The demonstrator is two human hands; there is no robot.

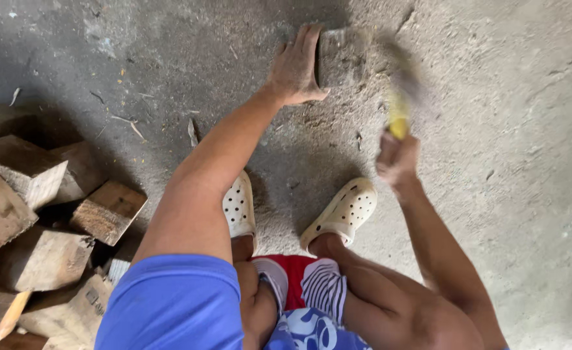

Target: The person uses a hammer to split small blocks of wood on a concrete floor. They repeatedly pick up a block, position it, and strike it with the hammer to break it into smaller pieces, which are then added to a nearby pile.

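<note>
My left hand (296, 68) is stretched forward and rests against the left side of a grey block of wood (340, 57) standing on the concrete floor, fingers laid along its edge. My right hand (396, 157) is closed around a yellow handle (398, 116) of a tool that rises toward the block. The tool's head is blurred by motion and its shape cannot be made out. Both hands are dusty.
A pile of split wood chunks (39, 227) lies at the left. My feet in white perforated clogs (341, 210) stand on the grey concrete floor (513, 129), with wood chips scattered around the block.
</note>
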